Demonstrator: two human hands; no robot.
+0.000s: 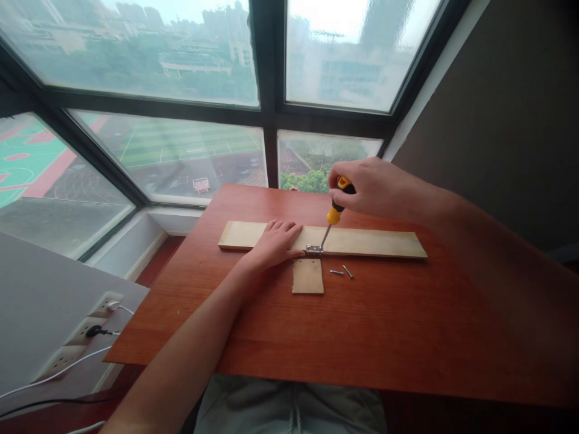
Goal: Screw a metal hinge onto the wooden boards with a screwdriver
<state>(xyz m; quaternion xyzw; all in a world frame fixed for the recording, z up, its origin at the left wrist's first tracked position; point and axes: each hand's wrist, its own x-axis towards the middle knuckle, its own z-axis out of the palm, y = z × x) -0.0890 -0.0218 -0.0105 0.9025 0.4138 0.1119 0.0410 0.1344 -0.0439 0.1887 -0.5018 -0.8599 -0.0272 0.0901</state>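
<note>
My right hand (350, 185) is closed round the yellow and black handle of a screwdriver (335, 214). Its shaft slants down to the right end of a small metal hinge (314, 248). The hinge lies at the near edge of a long pale wooden board (375, 242). Spread flat on the board, my left hand (278, 241) has its thumb reaching to the left side of the hinge. Just below the hinge is a small square wooden piece (308, 277) with two holes near its top edge. Two screws (337, 272) lie to the right of that piece.
The reddish-brown table (384, 337) stands against large windows (190, 144). Wall sockets (85, 331) with plugs and cables are at the lower left, beyond the table's left edge. A dark wall (506, 120) rises on the right.
</note>
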